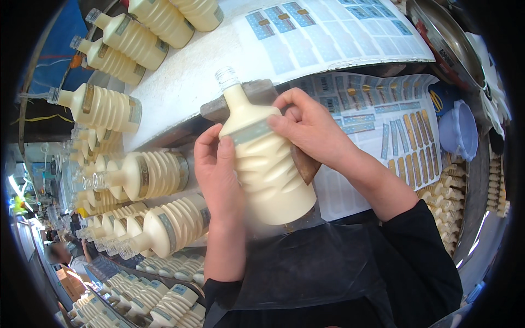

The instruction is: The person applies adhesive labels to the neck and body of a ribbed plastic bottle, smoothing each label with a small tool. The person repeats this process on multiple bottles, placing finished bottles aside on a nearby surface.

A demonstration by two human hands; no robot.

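Note:
A cream-coloured bottle [268, 172] with wavy ribs and a clear threaded neck lies in front of me, its neck pointing away. Across its shoulder runs a narrow blue-grey label strip [249, 131]. My right hand [314, 128] pinches the strip's right end against the bottle with thumb and bent forefinger. At the strip's left end, the thumb and fingers of my left hand [219, 169] are closed close to the bottle's side. Behind the bottle's shoulder shows a worn brown block [215, 109], and another brown piece [306, 165] sticks out at its right.
Label sheets [342, 41] cover the white table [229, 52]; another printed sheet [385, 117] hangs in front. Several labelled bottles [161, 175] lie stacked at the left, more [134, 41] at the far left. A lilac basin [459, 131] and a metal pan [448, 35] stand at the right.

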